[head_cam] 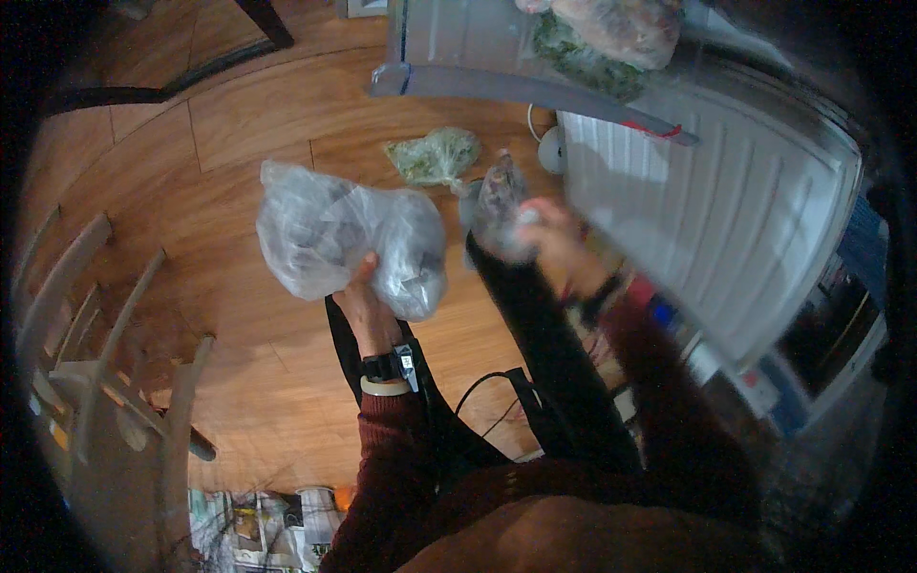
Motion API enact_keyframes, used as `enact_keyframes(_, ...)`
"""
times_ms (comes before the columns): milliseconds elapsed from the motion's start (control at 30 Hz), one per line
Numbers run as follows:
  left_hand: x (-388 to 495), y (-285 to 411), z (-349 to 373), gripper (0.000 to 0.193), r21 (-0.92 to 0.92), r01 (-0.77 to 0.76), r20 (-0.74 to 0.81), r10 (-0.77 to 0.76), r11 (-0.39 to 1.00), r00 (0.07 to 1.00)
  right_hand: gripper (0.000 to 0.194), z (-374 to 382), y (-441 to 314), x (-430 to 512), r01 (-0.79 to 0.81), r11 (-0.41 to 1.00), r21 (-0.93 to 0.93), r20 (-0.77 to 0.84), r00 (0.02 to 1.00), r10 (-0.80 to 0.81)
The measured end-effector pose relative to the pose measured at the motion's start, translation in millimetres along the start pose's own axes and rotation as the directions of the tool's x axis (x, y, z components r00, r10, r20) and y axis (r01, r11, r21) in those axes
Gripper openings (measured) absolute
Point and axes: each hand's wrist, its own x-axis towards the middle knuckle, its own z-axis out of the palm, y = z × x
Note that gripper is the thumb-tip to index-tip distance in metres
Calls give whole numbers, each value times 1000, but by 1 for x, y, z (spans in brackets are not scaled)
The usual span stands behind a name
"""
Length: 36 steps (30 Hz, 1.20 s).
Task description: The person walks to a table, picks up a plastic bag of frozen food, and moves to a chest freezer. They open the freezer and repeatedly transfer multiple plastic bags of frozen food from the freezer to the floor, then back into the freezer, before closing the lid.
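My left hand grips a bulky clear plastic bag from its near side, thumb on top. The bag is crumpled and its contents are hard to make out. My right hand, blurred, is closed around the lower part of a smaller plastic bag with dark, mottled contents. Just beyond, a knotted clear bag of green leafy pieces lies on the wooden floor. At the top, a translucent drawer bears a bag of pale pinkish contents above a bag of greens.
A ribbed white panel, like a fridge or freezer door, stands at right. A small white round object with a cord sits beside it. Wooden chair parts are at left. Printed bags lie at lower left. A black cable loops near my legs.
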Motion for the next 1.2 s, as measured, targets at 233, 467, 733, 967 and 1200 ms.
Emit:
enact_keyframes(233, 6, 19, -10, 75, -7, -43, 82, 43, 999, 996, 25, 72, 148, 129, -38, 993, -109, -179, 984, 18)
enact_keyframes(467, 18, 16, -18, 68, -19, 27, 96, -25, 999, 995, 21, 73, 110, 111, 110, 978, -177, -78, 989, -125)
enact_keyframes(733, 9, 22, -9, 66, -40, -32, 191, 39, 999, 981, 33, -39, -171, -38, 545, 769, -333, -217, 749, -625)
enact_keyframes(967, 17, 19, -15, 79, -125, -38, 149, 56, 991, 987, 62, -99, -251, 99, 261, 884, -387, -297, 873, -388)
enact_keyframes(1200, 14, 18, -16, 69, -118, -36, 183, 57, 992, 981, 45, -61, -273, 72, 450, 893, -22, -64, 891, -450)
